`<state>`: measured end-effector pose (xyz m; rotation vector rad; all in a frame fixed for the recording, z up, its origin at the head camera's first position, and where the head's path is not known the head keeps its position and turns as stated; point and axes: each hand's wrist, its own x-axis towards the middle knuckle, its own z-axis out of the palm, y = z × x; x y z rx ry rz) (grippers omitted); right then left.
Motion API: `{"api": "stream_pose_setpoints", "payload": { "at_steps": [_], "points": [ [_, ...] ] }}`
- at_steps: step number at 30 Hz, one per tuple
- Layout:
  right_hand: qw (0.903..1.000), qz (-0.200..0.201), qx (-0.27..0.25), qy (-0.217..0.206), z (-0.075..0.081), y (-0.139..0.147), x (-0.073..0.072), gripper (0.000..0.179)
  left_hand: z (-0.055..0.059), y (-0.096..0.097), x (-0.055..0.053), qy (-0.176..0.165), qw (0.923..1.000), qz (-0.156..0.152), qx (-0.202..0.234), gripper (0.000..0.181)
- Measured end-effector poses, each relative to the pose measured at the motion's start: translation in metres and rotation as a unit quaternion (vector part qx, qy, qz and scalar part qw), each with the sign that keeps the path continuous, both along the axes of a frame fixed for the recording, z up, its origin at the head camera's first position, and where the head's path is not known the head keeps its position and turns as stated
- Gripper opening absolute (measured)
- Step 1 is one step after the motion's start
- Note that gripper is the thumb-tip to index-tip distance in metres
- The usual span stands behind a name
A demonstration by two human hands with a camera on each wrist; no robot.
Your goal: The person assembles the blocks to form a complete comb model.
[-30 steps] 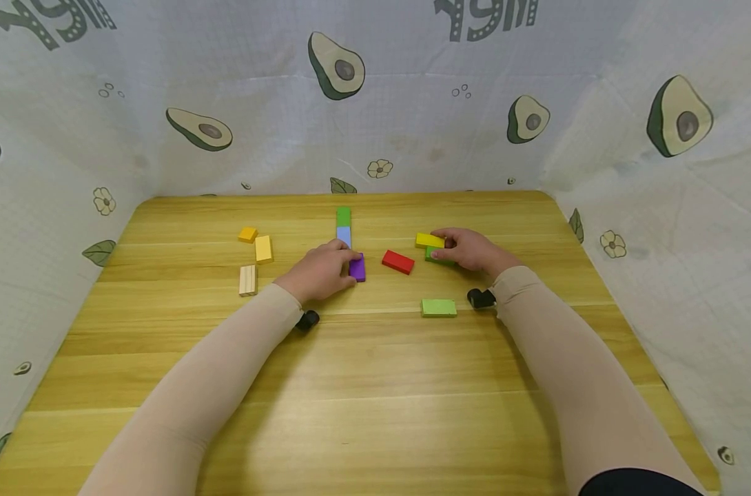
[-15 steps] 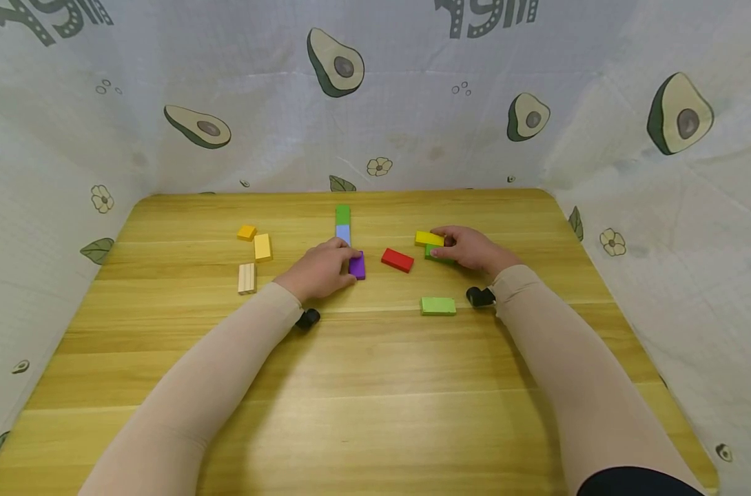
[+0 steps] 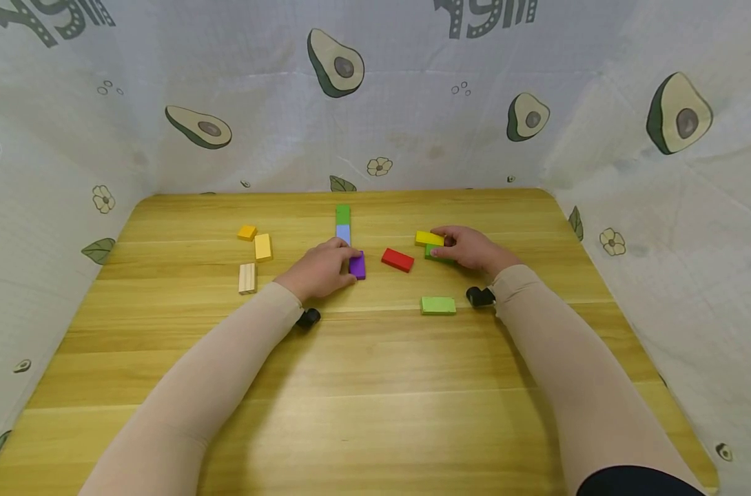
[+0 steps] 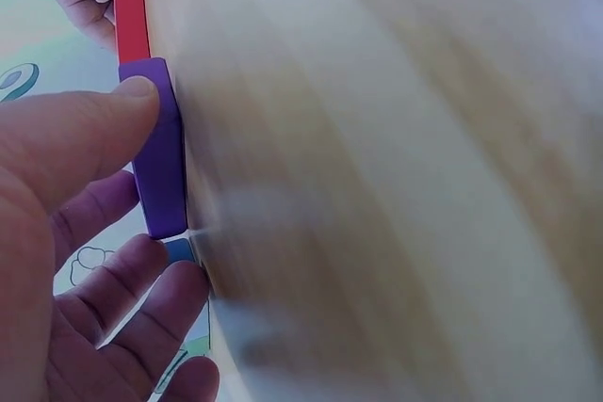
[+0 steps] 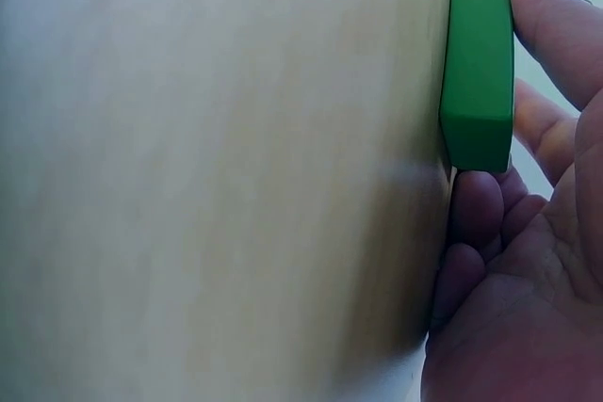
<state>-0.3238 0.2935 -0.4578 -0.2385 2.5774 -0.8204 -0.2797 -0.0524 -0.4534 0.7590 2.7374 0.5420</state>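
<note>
In the head view my left hand [image 3: 320, 270] pinches a purple block [image 3: 357, 266] lying on the table. Its thumb presses the purple block [image 4: 162, 162] in the left wrist view, with fingers behind. My right hand [image 3: 471, 248] holds a dark green block [image 3: 434, 252], thumb on it, index fingertip by the yellow block [image 3: 429, 238] just behind. The right wrist view shows this green block [image 5: 478, 63] close up, other fingers curled beside its end. Between the hands lies a red block [image 3: 397, 260], slightly turned. Beyond the left hand, a blue block [image 3: 343, 235] meets another green block [image 3: 342, 214].
A light green block [image 3: 438, 306] lies nearer me, below the right hand. On the left are an orange block [image 3: 247, 233], a pale yellow block [image 3: 263, 247] and a plain wood block [image 3: 247, 279]. An avocado-print cloth [image 3: 413, 124] surrounds the wooden table [image 3: 375, 413].
</note>
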Motion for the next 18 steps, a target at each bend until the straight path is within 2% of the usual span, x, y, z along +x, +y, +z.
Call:
{"api": "stream_pose_setpoints", "payload": {
  "at_steps": [18],
  "points": [
    [1.0,0.002,0.004,-0.001,-0.0007,-0.0001,-0.0012,0.065,0.0013,0.0017,-0.0002,0.0,1.0,0.002,-0.007,0.058]
  ]
}}
